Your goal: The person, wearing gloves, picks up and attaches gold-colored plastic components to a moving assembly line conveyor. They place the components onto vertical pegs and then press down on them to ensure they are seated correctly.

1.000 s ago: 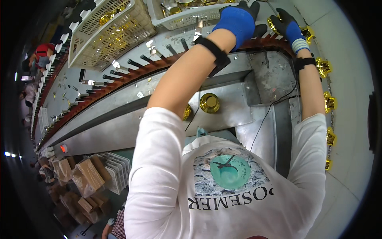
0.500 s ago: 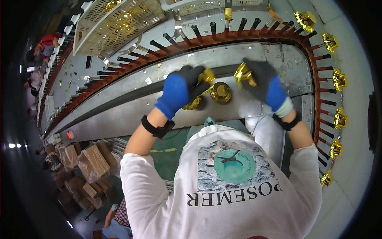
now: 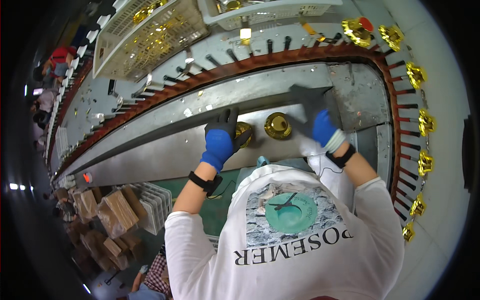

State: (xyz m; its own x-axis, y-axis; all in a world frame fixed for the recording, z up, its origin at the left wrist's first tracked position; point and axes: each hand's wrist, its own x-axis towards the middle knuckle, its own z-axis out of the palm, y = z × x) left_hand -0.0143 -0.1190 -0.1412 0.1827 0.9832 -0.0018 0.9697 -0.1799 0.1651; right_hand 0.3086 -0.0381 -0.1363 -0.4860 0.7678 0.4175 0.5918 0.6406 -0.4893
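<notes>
Left hand (image 3: 222, 136) spreads around a round gold piece (image 3: 243, 126) at its three o'clock, perhaps steadying it, grip unclear; right hand (image 3: 320, 114) blurred, splayed, seemingly empty, second gold piece (image 3: 278, 125) at its nine!

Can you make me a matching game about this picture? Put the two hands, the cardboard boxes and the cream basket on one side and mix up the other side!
Things:
1. left hand
2. right hand
3. cardboard boxes
4. cream basket

Where or how:
A. at the lower left of the picture
B. spread open and blurred
C. full of little holes, at the upper left of the picture
D. at a shiny gold piece on the metal ledge

Right pairs: 1-D, 2-B, 3-A, 4-C
</notes>
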